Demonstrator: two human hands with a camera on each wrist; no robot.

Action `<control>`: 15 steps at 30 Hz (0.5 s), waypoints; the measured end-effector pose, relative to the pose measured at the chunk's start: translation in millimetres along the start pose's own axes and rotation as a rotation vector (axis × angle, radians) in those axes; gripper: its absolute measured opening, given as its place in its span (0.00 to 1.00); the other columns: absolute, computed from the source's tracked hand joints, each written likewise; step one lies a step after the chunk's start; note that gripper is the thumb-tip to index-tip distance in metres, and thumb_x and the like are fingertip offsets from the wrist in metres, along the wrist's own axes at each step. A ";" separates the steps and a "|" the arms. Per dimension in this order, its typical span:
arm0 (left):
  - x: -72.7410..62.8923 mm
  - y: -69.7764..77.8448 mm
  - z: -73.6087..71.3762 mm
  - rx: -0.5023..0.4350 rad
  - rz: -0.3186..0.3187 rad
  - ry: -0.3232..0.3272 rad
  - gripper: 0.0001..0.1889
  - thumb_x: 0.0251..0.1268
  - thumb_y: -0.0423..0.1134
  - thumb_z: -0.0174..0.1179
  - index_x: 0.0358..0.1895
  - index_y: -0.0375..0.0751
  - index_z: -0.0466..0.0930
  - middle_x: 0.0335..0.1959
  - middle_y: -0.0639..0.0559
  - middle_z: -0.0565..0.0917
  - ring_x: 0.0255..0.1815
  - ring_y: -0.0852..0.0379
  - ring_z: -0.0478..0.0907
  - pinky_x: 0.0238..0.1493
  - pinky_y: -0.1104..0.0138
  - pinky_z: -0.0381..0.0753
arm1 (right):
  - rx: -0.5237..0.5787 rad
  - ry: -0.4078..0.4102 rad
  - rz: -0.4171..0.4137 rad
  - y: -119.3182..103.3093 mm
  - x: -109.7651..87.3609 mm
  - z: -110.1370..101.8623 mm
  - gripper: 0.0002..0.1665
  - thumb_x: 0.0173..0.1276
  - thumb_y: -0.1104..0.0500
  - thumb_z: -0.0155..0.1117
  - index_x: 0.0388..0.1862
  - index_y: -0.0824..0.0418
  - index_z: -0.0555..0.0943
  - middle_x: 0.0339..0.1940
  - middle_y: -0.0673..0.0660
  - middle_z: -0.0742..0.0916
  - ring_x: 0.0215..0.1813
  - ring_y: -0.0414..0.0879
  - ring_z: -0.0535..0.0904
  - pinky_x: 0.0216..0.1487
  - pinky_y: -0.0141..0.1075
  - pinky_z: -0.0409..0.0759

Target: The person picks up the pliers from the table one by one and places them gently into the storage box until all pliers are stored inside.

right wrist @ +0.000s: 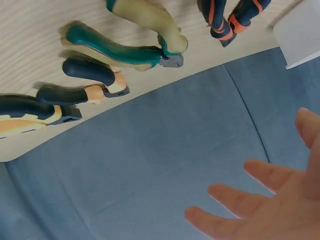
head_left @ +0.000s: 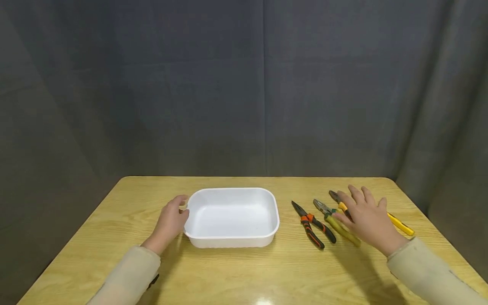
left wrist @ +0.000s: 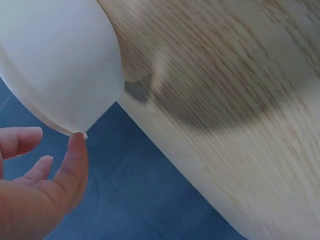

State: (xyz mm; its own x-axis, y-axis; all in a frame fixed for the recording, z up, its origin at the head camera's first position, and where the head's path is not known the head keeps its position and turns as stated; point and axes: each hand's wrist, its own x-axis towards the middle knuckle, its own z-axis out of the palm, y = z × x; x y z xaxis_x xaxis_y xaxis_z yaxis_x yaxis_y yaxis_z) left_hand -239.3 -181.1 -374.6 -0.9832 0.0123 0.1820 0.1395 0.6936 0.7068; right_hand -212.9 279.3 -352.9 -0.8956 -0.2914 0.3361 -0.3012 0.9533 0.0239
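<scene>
My left hand [head_left: 167, 221] is at the left side of a white rectangular tray [head_left: 232, 242], thumb and fingers apart. In the left wrist view one fingertip [left wrist: 76, 141] meets the corner of the tray's rim. Over the pliers on the right, my right hand [head_left: 370, 221] hovers with its fingers spread and nothing in it. Below and left of it lie green-handled pliers [head_left: 345, 232], and farther left needle-nose pliers [head_left: 307, 220] with black and orange handles. Black-handled pliers with yellow-orange collars [right wrist: 92, 82] and yellow-and-black pliers [right wrist: 30, 111] are partly hidden by that hand in the head view.
Everything lies on a light wood-grain table [head_left: 228, 271] with rounded far corners. A dark grey curtain [head_left: 190, 93] hangs behind it and along both sides. The needle-nose pliers lie a short way right of the tray.
</scene>
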 end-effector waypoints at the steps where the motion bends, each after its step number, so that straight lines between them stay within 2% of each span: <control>1: 1.3 -0.6 -0.3 -0.006 -0.007 0.003 0.22 0.67 0.25 0.51 0.64 0.22 0.65 0.56 0.24 0.73 0.49 0.34 0.77 0.42 0.52 0.82 | -0.002 0.003 -0.001 1.0 -1.1 0.5 0.35 0.69 0.43 0.61 0.66 0.63 0.72 0.66 0.75 0.68 0.65 0.78 0.59 0.51 0.80 0.53; 5: 4.6 -1.8 -1.4 -0.001 -0.049 -0.007 0.23 0.67 0.25 0.52 0.64 0.23 0.65 0.54 0.25 0.74 0.49 0.34 0.77 0.43 0.53 0.82 | 0.002 -0.001 0.005 4.4 -5.1 3.4 0.34 0.69 0.43 0.62 0.65 0.64 0.73 0.65 0.75 0.69 0.64 0.78 0.60 0.50 0.80 0.54; 9: 6.7 -2.9 -2.2 -0.008 -0.093 -0.042 0.25 0.67 0.26 0.53 0.66 0.23 0.63 0.50 0.27 0.76 0.45 0.38 0.78 0.37 0.59 0.82 | -0.008 0.019 -0.004 9.1 -7.3 5.5 0.33 0.68 0.45 0.63 0.64 0.64 0.73 0.64 0.74 0.70 0.63 0.77 0.61 0.49 0.80 0.56; 12: 7.9 -5.0 -2.8 -0.041 -0.133 -0.075 0.25 0.67 0.27 0.52 0.65 0.21 0.63 0.47 0.29 0.76 0.42 0.42 0.77 0.34 0.63 0.80 | -0.032 0.054 -0.028 14.3 -8.6 6.9 0.32 0.65 0.47 0.66 0.62 0.65 0.75 0.62 0.73 0.72 0.61 0.76 0.65 0.47 0.76 0.61; 15: 9.8 -7.9 -3.4 -0.106 -0.179 -0.103 0.24 0.67 0.28 0.52 0.64 0.19 0.64 0.46 0.29 0.76 0.41 0.43 0.77 0.33 0.63 0.80 | -0.064 0.088 -0.048 20.5 -9.0 8.9 0.32 0.63 0.48 0.68 0.61 0.65 0.76 0.60 0.73 0.74 0.60 0.75 0.67 0.44 0.73 0.65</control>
State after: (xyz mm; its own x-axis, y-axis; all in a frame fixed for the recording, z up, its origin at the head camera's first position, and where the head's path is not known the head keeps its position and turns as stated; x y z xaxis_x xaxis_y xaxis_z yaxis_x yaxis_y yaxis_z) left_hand -249.6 -188.9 -376.0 -0.9994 -0.0274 -0.0194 -0.0321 0.6121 0.7901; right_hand -213.9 300.7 -363.8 -0.8476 -0.3317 0.4142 -0.3193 0.9422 0.1012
